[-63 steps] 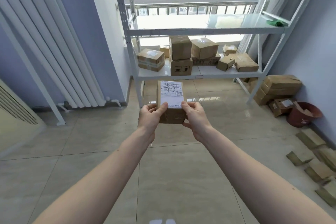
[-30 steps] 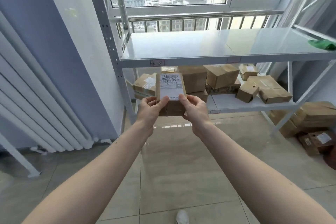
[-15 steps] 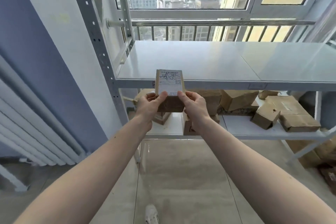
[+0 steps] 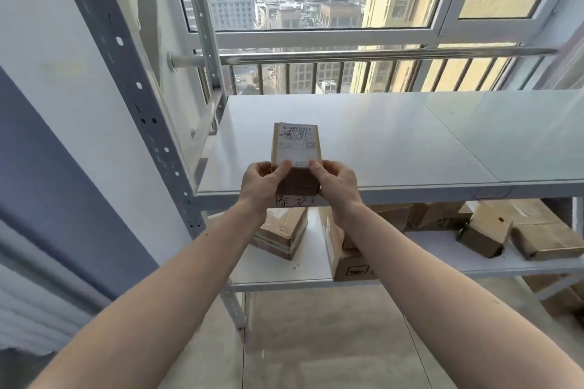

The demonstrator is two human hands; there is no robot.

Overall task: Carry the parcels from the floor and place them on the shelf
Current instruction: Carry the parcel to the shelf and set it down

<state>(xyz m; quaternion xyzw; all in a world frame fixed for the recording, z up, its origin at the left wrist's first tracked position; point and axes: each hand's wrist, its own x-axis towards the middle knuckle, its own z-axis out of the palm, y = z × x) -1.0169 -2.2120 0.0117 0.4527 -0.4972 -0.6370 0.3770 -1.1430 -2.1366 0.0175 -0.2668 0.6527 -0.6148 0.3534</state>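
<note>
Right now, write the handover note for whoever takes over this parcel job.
Left hand and right hand: both closed on the small labelled parcel, grip at its near end, label up.
Parcel: at the front edge of the middle shelf, not yet released; that board is otherwise bare.
Done: several cardboard parcels already lie on the lower shelf.
Left: set this one down, let go, fetch any remaining from the floor.

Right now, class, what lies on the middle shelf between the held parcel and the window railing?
Nothing: in the head view, the middle shelf is bare from the parcel back to the railing.
</note>
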